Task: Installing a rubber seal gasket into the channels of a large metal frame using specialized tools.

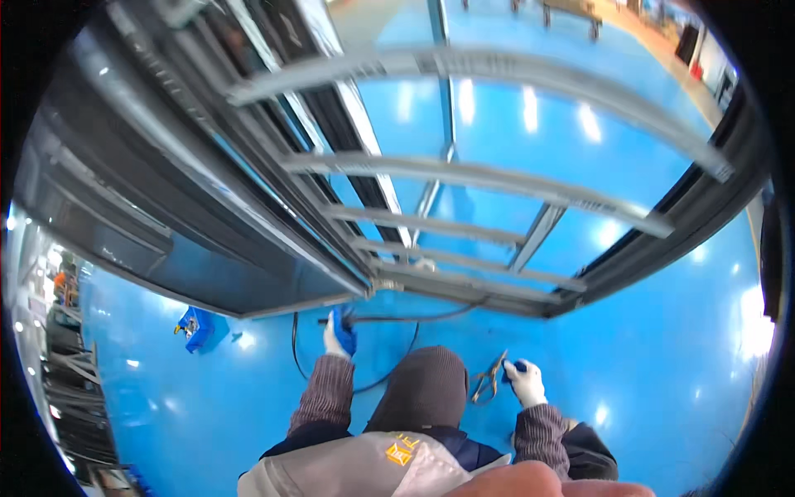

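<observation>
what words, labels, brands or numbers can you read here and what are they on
Gray vest: yellow emblem with small characters, not copied out here.
Gray top crossbar: faint print, too blurred to read.
I can make out no other readable text.

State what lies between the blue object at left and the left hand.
In the head view: a small piece on the floor, then black cable nearer the left hand.

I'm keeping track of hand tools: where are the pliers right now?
In the head view, the pliers are right of centre in the lower half, just left of the gloved right hand; whether it touches them is unclear.
</observation>
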`<act>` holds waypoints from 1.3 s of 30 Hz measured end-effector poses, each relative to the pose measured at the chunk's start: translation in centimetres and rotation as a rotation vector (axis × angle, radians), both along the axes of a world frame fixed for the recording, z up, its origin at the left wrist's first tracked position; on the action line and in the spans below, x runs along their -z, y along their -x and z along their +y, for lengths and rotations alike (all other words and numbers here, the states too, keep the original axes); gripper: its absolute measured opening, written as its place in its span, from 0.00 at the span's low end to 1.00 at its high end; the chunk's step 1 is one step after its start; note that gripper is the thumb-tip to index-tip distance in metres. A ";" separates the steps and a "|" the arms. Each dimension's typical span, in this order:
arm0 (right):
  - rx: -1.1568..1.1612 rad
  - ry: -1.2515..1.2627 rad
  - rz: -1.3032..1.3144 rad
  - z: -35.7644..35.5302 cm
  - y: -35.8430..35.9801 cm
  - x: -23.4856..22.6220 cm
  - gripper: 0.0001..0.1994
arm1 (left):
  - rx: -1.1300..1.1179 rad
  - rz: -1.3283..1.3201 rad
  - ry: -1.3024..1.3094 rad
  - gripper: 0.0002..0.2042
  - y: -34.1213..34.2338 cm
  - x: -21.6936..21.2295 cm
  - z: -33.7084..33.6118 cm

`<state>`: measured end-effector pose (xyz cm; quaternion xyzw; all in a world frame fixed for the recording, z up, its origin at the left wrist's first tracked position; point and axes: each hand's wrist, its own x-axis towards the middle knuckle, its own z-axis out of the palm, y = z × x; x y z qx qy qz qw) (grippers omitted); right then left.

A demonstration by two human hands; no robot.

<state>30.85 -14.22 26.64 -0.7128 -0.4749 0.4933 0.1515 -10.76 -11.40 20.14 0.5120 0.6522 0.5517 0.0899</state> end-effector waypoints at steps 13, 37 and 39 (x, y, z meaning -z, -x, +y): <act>0.027 -0.379 0.350 -4.1 -4.8 -10.8 0.14 | -0.016 -0.788 -0.181 0.09 1.9 -22.5 -7.1; -1.331 -1.164 0.357 -2.8 11.0 -30.7 0.15 | 0.774 0.324 0.077 0.28 -4.6 -33.9 -11.0; -1.445 -1.225 0.352 -2.7 10.2 -32.2 0.14 | 0.822 0.400 0.282 0.26 -3.4 -34.4 -10.5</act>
